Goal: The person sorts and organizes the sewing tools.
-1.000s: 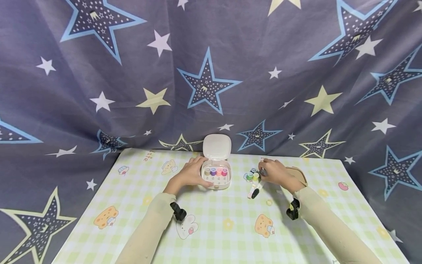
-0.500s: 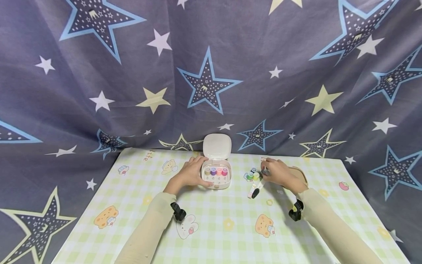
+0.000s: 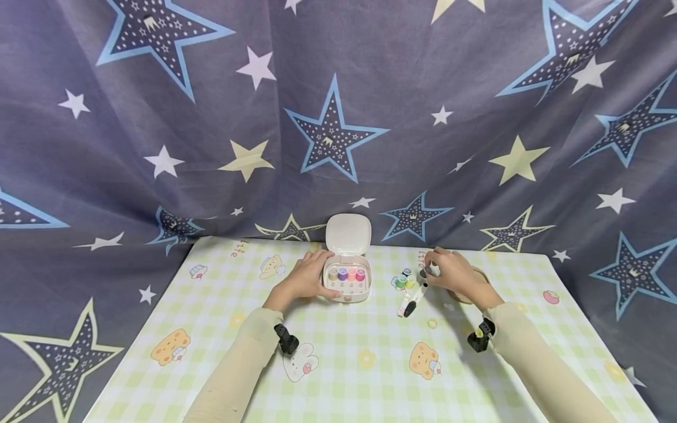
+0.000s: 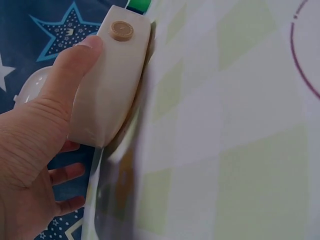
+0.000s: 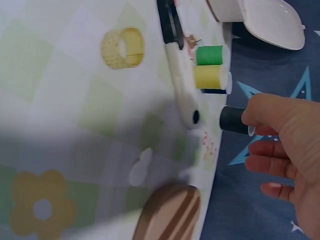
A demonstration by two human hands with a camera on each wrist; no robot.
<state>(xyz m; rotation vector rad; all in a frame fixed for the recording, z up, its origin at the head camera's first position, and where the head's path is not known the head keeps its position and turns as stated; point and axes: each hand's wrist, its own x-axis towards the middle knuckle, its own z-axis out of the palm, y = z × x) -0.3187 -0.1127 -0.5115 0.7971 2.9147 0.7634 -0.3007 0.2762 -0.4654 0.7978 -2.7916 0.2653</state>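
Note:
A white sewing box (image 3: 347, 299) stands with its lid (image 3: 348, 234) raised; a row of several coloured thread spools (image 3: 351, 275) sits inside. My left hand (image 3: 305, 276) grips the box's left side, its thumb (image 4: 75, 62) on the front near the round tan clasp (image 4: 122, 31). Between thumb and index finger my right hand (image 3: 452, 273) pinches a black thread spool (image 5: 232, 120), the other fingers loosely curved. Just left of it are a green spool (image 5: 209, 55), a yellow spool (image 5: 210, 76) and a dark blue spool (image 3: 406, 272).
Below the loose spools lies a slim white-and-black tool (image 5: 176, 70), its kind unclear. A pale yellow dimpled ring (image 5: 122, 47) is nearby. Behind my right hand sits a brown rounded piece (image 5: 170, 215) with slots. The checked tabletop (image 3: 338, 388) ends at a star-patterned curtain (image 3: 238, 117).
My right hand has drawn slightly right, away from the loose spools, and the black spool now shows in its fingertips. The left hand and the box have stayed put.

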